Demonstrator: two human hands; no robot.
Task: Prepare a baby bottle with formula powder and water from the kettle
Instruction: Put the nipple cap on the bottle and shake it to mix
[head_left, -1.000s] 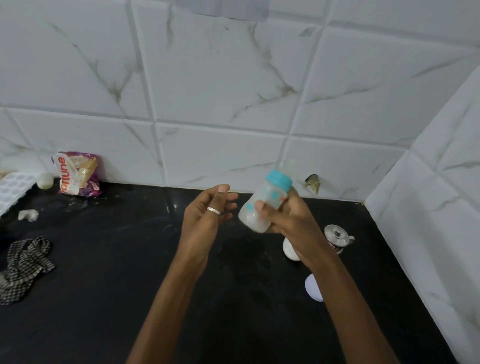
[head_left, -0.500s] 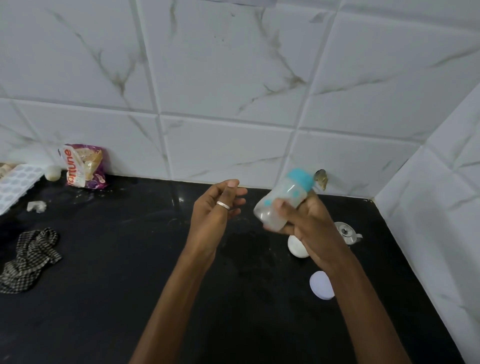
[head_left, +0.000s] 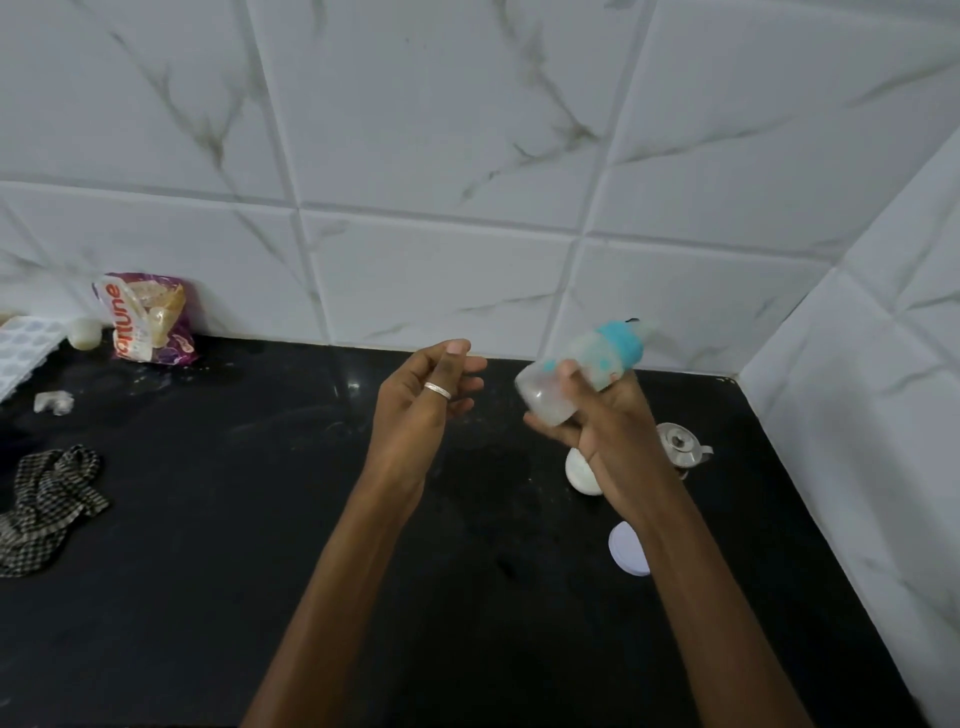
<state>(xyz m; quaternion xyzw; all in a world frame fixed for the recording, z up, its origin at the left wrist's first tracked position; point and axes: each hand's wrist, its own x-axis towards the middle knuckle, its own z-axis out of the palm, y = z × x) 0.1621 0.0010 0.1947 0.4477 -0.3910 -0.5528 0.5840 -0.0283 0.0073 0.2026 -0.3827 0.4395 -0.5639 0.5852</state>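
My right hand (head_left: 605, 423) grips a clear baby bottle (head_left: 576, 374) with a blue collar and teat, tilted with its top up and to the right; it looks motion-blurred and holds milky liquid. Beside it on the left, my left hand (head_left: 423, 402) hovers empty above the black counter (head_left: 260, 545), fingers loosely curled and a ring on one finger. Partly hidden behind my right wrist stands a small steel kettle (head_left: 680, 444). A white round container (head_left: 579, 470) sits under my right hand, and a white lid (head_left: 626, 553) lies nearer me.
A purple "Fortune" packet (head_left: 145, 325) leans on the tiled wall at the back left, beside a small white ball (head_left: 85, 332) and a white moulded tray (head_left: 21, 348). A checked cloth (head_left: 47, 501) lies crumpled at the left. Tiled wall closes the right side.
The bottle in my right hand has swung from nearer my left hand toward the right and tilted further, now blurred. My left hand stays open beside it.
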